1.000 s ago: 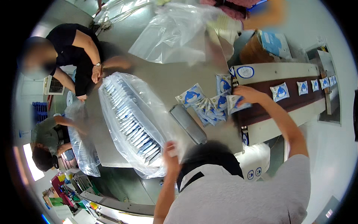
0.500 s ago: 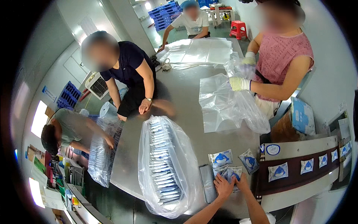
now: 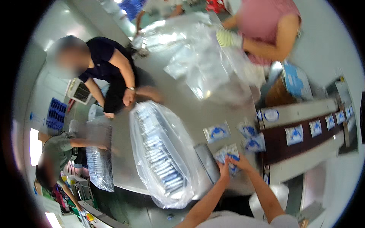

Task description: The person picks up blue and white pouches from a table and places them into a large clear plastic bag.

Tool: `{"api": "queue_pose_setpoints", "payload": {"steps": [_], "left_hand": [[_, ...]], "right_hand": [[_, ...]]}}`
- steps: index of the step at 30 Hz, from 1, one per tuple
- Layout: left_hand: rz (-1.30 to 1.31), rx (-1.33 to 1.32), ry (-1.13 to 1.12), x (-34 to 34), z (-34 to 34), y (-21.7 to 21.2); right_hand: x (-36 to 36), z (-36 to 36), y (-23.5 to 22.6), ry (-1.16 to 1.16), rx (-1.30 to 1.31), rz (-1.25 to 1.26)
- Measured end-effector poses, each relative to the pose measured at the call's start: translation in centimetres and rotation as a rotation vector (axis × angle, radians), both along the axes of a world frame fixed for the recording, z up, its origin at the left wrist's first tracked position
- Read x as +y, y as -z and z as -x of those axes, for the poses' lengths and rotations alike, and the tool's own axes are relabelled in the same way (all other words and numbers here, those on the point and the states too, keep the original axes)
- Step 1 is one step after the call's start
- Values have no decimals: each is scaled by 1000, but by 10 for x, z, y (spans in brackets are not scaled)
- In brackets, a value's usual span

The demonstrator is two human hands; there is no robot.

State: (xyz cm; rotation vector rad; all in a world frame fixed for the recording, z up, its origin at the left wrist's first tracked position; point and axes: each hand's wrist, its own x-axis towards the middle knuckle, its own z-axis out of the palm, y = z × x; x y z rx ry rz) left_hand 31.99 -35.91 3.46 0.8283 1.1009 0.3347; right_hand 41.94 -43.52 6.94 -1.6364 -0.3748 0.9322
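Two hands on one small stack of packets at the near edge of the desk.

I see my left hand and right hand meeting over the packets, white with blue print, fingers pinching the stack from below on both sides; the grip looks closed on it, though blur hides the fingertips. The stack sits right at the fingers, rising away from me, its long axis running roughly away from my body and tilted a little left. Both hands are about equally close. Loose packets lie just beyond on the desk, the conveyor belt runs to the right, and a big clear bag of stacked packs lies to the left.
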Motion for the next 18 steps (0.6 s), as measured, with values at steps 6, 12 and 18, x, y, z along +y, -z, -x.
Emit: {"api": "queue_pose_setpoints", "payload": {"steps": [6, 12, 18], "left_hand": [[-239, -499, 420, -9, 35, -112], [-1055, -396, 1119, 14, 63, -87], [-1334, 269, 925, 23, 84, -73]], "right_hand": [[-51, 55, -71, 117, 64, -392], [-101, 98, -20, 51, -13, -78], [-85, 111, -88, -9, -923, 843]]}}
